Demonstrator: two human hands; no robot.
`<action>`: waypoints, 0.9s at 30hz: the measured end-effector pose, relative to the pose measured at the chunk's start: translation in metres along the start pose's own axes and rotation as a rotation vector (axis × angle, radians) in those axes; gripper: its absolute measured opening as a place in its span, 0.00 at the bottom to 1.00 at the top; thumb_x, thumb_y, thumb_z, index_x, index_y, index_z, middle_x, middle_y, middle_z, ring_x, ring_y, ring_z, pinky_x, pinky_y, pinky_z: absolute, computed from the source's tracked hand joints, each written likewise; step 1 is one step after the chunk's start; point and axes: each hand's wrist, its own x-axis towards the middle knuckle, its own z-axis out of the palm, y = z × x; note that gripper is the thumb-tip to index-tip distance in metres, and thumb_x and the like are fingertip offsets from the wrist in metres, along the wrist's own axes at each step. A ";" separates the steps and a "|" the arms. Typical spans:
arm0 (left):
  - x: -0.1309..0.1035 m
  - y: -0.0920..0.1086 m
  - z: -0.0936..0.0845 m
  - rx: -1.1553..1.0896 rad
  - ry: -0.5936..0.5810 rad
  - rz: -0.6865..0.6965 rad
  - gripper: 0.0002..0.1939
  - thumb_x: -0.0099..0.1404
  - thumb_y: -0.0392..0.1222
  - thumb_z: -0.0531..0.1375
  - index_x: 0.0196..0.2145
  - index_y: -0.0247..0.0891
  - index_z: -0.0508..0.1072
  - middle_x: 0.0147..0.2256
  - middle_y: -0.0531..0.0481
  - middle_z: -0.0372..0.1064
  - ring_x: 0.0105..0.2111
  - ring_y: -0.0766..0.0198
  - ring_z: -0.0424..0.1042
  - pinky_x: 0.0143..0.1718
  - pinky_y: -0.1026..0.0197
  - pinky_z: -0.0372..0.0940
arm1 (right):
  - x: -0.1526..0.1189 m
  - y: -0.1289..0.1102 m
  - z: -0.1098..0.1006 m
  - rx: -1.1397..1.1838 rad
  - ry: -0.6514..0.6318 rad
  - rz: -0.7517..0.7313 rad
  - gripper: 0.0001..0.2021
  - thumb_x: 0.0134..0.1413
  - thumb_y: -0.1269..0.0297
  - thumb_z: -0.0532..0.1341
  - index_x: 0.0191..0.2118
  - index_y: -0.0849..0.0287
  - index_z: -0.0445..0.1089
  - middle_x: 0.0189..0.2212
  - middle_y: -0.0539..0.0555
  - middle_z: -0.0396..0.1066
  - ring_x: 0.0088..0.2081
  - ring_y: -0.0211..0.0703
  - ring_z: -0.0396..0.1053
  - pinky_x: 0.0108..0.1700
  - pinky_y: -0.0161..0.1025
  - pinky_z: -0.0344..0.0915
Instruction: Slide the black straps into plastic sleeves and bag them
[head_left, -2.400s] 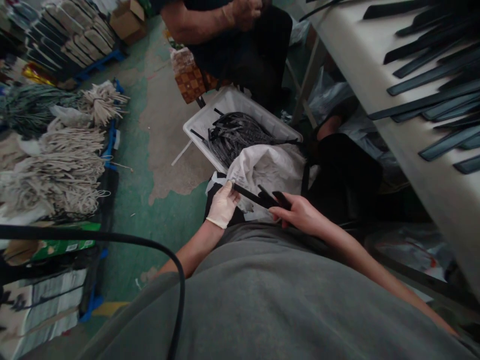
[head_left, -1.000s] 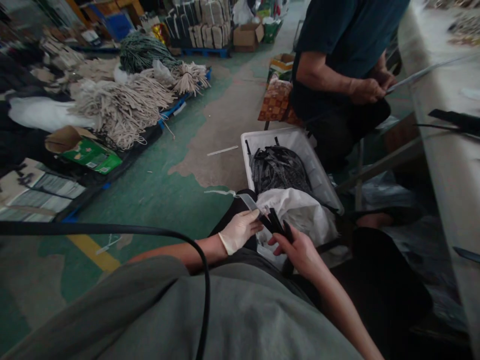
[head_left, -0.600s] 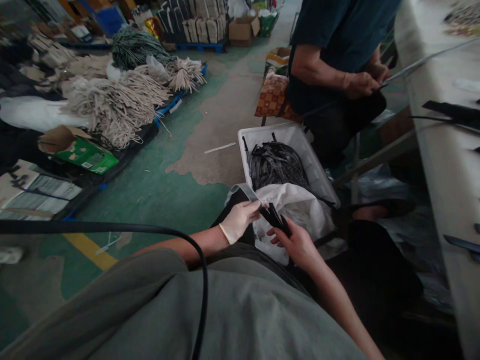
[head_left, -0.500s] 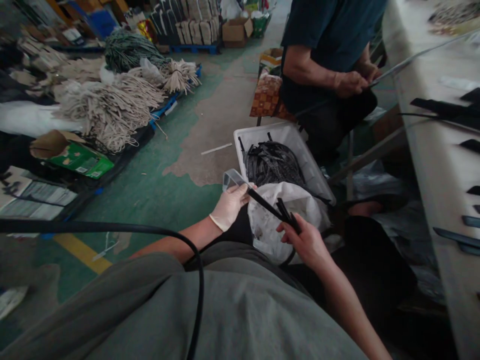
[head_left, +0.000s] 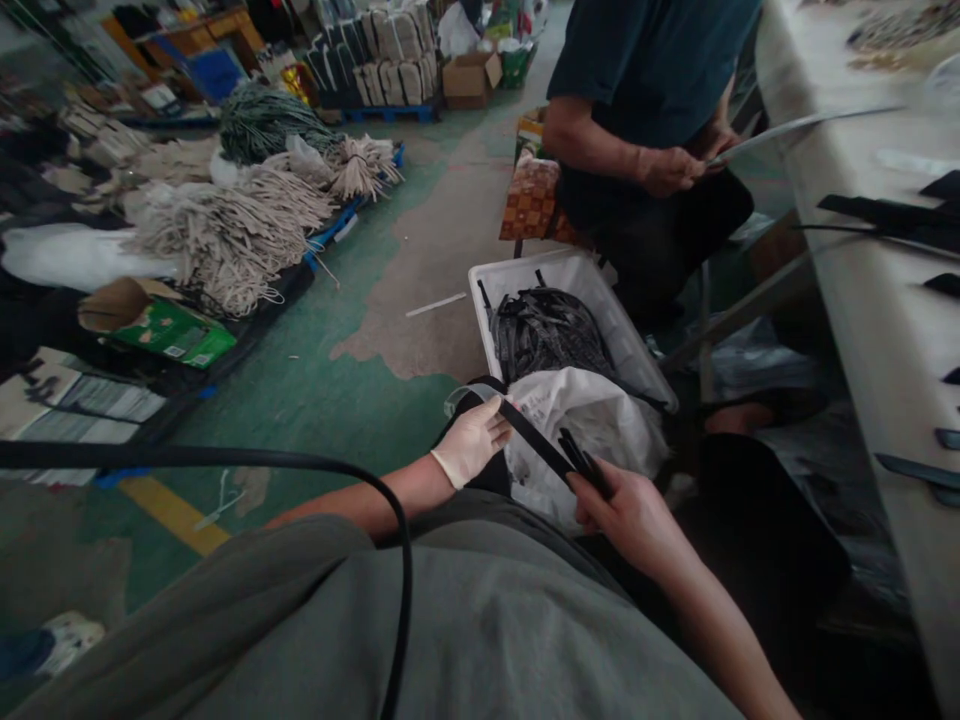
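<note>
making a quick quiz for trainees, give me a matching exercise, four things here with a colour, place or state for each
1. left hand
2. right hand
3. white plastic crate
4. green printed carton

A. open, at the view's left
B. gripping several black strips
C. gloved
D. heaped with tangled dark strips

Pairs: 1-C, 2-B, 3-D, 4-A

The gloved left hand (head_left: 466,448) sits mid-frame, its fingers (head_left: 500,434) extended rightward; the bare right hand (head_left: 628,512) curls closed right of centre. The left forearm (head_left: 360,507) slants from lower left, the right forearm (head_left: 720,615) from lower right.
</note>
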 end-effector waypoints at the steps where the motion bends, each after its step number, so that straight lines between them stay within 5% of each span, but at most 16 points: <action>1: -0.002 -0.002 0.000 -0.003 -0.001 -0.025 0.09 0.61 0.45 0.66 0.35 0.37 0.77 0.39 0.45 0.76 0.37 0.64 0.74 0.40 0.63 0.65 | 0.000 0.000 0.002 -0.036 0.006 0.006 0.16 0.60 0.51 0.52 0.25 0.54 0.62 0.18 0.50 0.72 0.21 0.43 0.72 0.26 0.37 0.64; 8: -0.016 -0.018 -0.002 0.028 -0.041 -0.133 0.09 0.59 0.44 0.67 0.35 0.37 0.77 0.40 0.45 0.76 0.38 0.64 0.74 0.41 0.63 0.64 | -0.013 0.000 -0.004 -0.105 -0.060 0.058 0.15 0.60 0.52 0.51 0.28 0.54 0.65 0.18 0.50 0.72 0.21 0.45 0.72 0.26 0.38 0.62; 13: -0.015 -0.042 -0.010 0.102 -0.110 -0.255 0.12 0.58 0.48 0.68 0.35 0.38 0.77 0.37 0.45 0.76 0.38 0.61 0.74 0.44 0.60 0.63 | 0.003 -0.009 0.006 -0.074 -0.057 0.057 0.14 0.61 0.55 0.51 0.28 0.54 0.63 0.19 0.50 0.73 0.21 0.43 0.72 0.27 0.37 0.62; 18: -0.010 -0.038 -0.012 0.066 -0.068 -0.211 0.10 0.62 0.47 0.64 0.36 0.38 0.77 0.39 0.45 0.75 0.38 0.63 0.73 0.44 0.61 0.63 | 0.006 -0.004 0.006 0.013 -0.093 0.096 0.14 0.60 0.53 0.52 0.28 0.55 0.63 0.20 0.50 0.73 0.20 0.42 0.72 0.27 0.36 0.63; 27: -0.019 -0.049 -0.007 0.152 -0.102 -0.404 0.10 0.61 0.45 0.64 0.37 0.35 0.76 0.39 0.45 0.75 0.43 0.62 0.72 0.50 0.59 0.59 | -0.015 0.005 0.010 -0.122 -0.108 0.181 0.16 0.62 0.53 0.51 0.29 0.55 0.66 0.19 0.50 0.73 0.23 0.42 0.72 0.27 0.36 0.59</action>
